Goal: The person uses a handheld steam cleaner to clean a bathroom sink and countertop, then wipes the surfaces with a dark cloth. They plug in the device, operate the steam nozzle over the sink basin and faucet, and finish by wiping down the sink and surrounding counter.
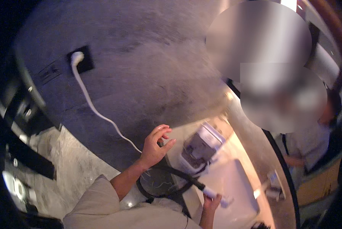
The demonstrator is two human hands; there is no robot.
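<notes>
My left hand is raised near the dark wall, beside the white power cord. Its fingers are bent and the thumb stands apart, with nothing visible in the grasp. My right hand is closed around the white nozzle handle of a hose, over the near side of the washbasin. From that handle a ribbed black hose runs back to the left and loops below my left forearm. A white and grey boxy cleaning machine with a dark see-through tank stands on the counter behind the basin.
A white power cord hangs from a plug in a black wall socket and runs toward my left hand. To the right, a large dark-rimmed mirror shows a reflected person. A toilet stands at the far left on the marbled floor.
</notes>
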